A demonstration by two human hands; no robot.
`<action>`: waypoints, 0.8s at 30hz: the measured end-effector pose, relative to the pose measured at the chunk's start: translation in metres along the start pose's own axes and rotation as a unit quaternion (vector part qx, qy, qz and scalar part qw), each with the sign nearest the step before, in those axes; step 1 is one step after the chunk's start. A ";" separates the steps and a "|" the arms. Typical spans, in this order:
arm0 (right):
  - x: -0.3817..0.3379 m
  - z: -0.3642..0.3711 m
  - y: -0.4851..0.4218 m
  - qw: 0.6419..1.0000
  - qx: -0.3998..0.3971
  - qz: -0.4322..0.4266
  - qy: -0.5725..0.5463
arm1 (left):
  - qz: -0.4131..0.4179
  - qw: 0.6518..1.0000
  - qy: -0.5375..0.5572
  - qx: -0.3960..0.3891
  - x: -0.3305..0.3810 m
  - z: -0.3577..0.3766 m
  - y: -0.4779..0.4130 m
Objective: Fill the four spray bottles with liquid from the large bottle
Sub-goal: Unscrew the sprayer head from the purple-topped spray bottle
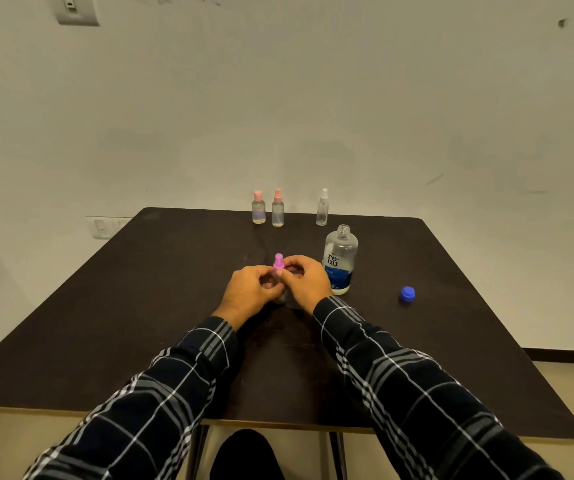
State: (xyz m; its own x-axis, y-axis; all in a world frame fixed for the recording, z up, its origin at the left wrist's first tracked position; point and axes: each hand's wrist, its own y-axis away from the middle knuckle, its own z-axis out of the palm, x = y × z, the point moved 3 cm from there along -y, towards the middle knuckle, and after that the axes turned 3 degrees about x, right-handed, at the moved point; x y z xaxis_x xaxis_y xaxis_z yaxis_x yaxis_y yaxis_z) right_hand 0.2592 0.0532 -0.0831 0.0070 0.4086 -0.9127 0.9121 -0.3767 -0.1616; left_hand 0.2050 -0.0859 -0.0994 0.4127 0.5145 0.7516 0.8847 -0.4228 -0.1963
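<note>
A small spray bottle with a magenta spray head (279, 261) stands at the middle of the dark table (140, 306). My left hand (249, 288) wraps its body, which is mostly hidden. My right hand (304, 279) pinches the spray head's base. The large clear bottle (340, 259) with a blue-and-white label stands uncapped just right of my right hand. Its blue cap (407, 294) lies further right. Along the far edge stand two pink-topped spray bottles (258, 207) (278, 208) and a white-topped spray bottle (322, 207).
The table's far edge meets a pale wall. A wall socket plate (105, 227) shows behind the table's left corner. My plaid sleeves (181, 386) cross the near half of the table. The table's right edge drops to the floor.
</note>
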 end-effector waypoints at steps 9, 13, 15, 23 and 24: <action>0.000 0.008 -0.007 0.999 0.016 0.051 0.007 | -0.018 1.000 0.006 -0.005 -0.002 -0.002 0.000; 0.002 -0.001 -0.008 0.999 -0.047 -0.003 -0.020 | -0.014 1.000 0.013 0.002 0.000 -0.001 0.002; 0.006 -0.005 -0.004 0.993 -0.101 -0.027 -0.049 | -0.011 1.000 0.016 0.000 0.001 -0.001 0.002; -0.001 0.000 -0.009 1.000 -0.011 0.019 0.010 | -0.017 1.000 0.003 -0.003 -0.001 -0.001 0.001; 0.000 0.000 -0.011 1.000 -0.017 0.008 0.018 | -0.017 1.000 0.004 -0.001 -0.001 0.000 0.001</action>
State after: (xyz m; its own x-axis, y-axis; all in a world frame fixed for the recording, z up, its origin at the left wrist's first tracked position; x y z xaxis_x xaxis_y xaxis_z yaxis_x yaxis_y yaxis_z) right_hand 0.2495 0.0575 -0.0809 0.0357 0.4318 -0.9013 0.9249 -0.3558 -0.1338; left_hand 0.2049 -0.0870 -0.1003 0.3815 0.5226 0.7625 0.8972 -0.4079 -0.1694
